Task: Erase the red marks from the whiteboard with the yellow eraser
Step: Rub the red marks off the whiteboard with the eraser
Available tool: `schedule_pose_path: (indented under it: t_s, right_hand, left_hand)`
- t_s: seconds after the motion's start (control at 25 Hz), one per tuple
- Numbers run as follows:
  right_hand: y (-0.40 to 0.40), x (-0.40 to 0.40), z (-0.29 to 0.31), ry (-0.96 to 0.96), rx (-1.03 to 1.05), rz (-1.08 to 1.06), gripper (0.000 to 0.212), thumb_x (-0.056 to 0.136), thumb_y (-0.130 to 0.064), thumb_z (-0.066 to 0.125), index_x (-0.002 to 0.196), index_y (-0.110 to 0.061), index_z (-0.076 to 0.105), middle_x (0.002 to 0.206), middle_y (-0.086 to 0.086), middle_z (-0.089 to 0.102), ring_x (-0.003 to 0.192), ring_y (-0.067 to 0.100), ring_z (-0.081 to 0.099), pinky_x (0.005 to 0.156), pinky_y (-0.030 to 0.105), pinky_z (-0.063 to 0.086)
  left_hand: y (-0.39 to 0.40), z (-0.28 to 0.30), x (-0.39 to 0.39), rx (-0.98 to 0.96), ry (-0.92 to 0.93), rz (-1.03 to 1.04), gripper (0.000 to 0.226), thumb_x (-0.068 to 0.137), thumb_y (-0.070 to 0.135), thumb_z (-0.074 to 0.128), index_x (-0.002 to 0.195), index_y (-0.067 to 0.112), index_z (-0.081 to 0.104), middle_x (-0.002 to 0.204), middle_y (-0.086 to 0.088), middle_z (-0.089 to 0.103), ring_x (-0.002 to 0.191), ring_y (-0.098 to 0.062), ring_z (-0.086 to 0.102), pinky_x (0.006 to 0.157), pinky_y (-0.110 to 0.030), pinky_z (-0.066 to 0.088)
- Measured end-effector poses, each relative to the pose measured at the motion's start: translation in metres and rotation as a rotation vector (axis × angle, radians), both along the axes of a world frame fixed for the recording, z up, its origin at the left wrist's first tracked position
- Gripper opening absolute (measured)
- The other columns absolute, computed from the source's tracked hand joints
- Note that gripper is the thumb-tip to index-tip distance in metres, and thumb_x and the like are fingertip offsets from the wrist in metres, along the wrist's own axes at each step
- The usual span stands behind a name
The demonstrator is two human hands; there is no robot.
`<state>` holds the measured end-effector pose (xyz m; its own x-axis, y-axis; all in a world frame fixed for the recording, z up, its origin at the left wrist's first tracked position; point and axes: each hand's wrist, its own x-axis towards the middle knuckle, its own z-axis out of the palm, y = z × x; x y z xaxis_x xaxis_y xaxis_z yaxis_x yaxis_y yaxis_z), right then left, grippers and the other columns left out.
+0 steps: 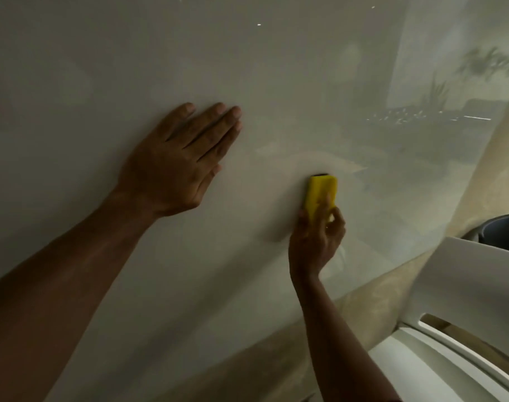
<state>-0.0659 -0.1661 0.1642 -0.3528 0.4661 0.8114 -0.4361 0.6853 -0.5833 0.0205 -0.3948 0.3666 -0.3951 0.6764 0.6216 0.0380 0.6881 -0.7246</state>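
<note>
The glossy whiteboard [108, 71] fills most of the head view. My left hand [180, 163] lies flat on it, palm down, fingers together and pointing up right. To its right, my right hand [315, 239] grips the lower end of the yellow eraser [320, 192], whose dark felt side is pressed against the board. A faint pale smear [320, 159] spreads above and to the right of the eraser. I see no distinct red marks on the board.
A beige marbled surface [372, 309] runs under the board's lower right edge. A white chair back and seat [465, 300] stand at the lower right, with a dark object [505, 230] behind them. The board's right part reflects plants and lights.
</note>
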Motion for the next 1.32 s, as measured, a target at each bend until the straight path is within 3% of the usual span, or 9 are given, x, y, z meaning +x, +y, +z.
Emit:
schedule_pose_path:
  t_s: [0.12,0.32,0.4,0.56,0.72,0.96,1.16,1.24,1.32]
  right_hand:
    - [-0.039,0.016,0.014,-0.100,-0.278,0.047,0.054,0.097,-0.018,0.066,0.148,-0.007,0.054,0.126,0.032,0.059,0.110,0.046,0.058,0.090,0.054,0.052]
    - [-0.078,0.067,-0.026,0.382,0.884,0.359,0.039,0.106,-0.021,0.048,0.143,-0.028,0.062,0.144,0.015,0.053,0.106,0.039,0.063,0.086,0.047,0.051]
    - [-0.063,0.055,-0.018,0.504,1.038,0.315,0.037,0.107,-0.025,0.050,0.140,-0.034,0.065,0.147,0.012,0.054,0.108,0.038,0.067,0.093,0.047,0.053]
    - [-0.028,0.036,-0.011,0.202,0.428,0.216,0.045,0.089,-0.014,0.077,0.133,-0.023,0.072,0.131,0.021,0.065,0.104,0.040,0.066,0.084,0.045,0.053]
    - [-0.062,0.043,-0.001,-0.095,-0.237,0.175,0.055,0.098,-0.029,0.065,0.150,-0.014,0.054,0.129,0.024,0.059,0.114,0.037,0.056,0.090,0.050,0.056]
    - [-0.017,0.026,-0.009,0.256,0.556,0.175,0.058,0.094,-0.016,0.072,0.148,-0.030,0.056,0.137,0.017,0.060,0.103,0.037,0.063,0.082,0.043,0.048]
    - [0.016,-0.013,0.042,-0.188,-0.352,0.048,0.055,0.098,-0.024,0.070,0.150,-0.018,0.055,0.127,0.027,0.058,0.109,0.045,0.058,0.087,0.056,0.056]
    - [-0.013,-0.001,0.047,-0.115,-0.260,0.031,0.055,0.098,-0.030,0.061,0.151,-0.016,0.054,0.125,0.027,0.057,0.106,0.043,0.058,0.087,0.051,0.054]
    - [-0.040,0.025,0.039,0.138,0.136,0.151,0.057,0.097,-0.023,0.063,0.152,-0.020,0.051,0.132,0.022,0.056,0.105,0.040,0.056,0.084,0.045,0.047]
  left_hand:
    - [0.000,0.002,-0.001,-0.003,-0.007,-0.001,0.064,0.111,0.029,0.040,0.170,0.009,0.027,0.177,-0.010,0.024,0.163,-0.027,0.027,0.131,-0.049,0.018]
    - [-0.001,0.015,0.005,-0.041,-0.070,-0.016,0.062,0.108,0.024,0.042,0.167,0.008,0.034,0.175,-0.012,0.028,0.160,-0.030,0.034,0.129,-0.049,0.022]
    - [-0.010,0.035,0.008,-0.029,-0.069,-0.028,0.061,0.108,0.024,0.040,0.166,0.008,0.037,0.174,-0.013,0.029,0.158,-0.033,0.037,0.128,-0.047,0.022]
    - [-0.029,0.063,0.018,0.108,-0.001,0.047,0.062,0.114,0.033,0.029,0.172,0.011,0.020,0.178,-0.012,0.018,0.163,-0.034,0.024,0.132,-0.047,0.015]
    - [-0.021,0.054,0.019,0.145,-0.001,0.078,0.065,0.113,0.033,0.023,0.173,0.011,0.013,0.180,-0.011,0.011,0.165,-0.032,0.016,0.133,-0.050,0.011]
    - [-0.021,0.048,0.011,0.145,0.049,0.015,0.064,0.113,0.030,0.024,0.172,0.008,0.013,0.179,-0.015,0.014,0.165,-0.035,0.018,0.133,-0.053,0.012]
    - [-0.018,0.048,0.008,0.119,0.091,0.031,0.064,0.112,0.028,0.026,0.171,0.005,0.015,0.178,-0.017,0.016,0.164,-0.036,0.020,0.132,-0.054,0.014]
    - [-0.019,0.048,0.006,0.109,0.102,0.042,0.066,0.112,0.028,0.027,0.171,0.005,0.014,0.178,-0.016,0.014,0.165,-0.035,0.018,0.132,-0.054,0.013]
    - [-0.021,0.049,0.004,0.096,0.116,0.041,0.067,0.111,0.028,0.029,0.171,0.004,0.014,0.179,-0.016,0.013,0.165,-0.035,0.017,0.132,-0.055,0.014]
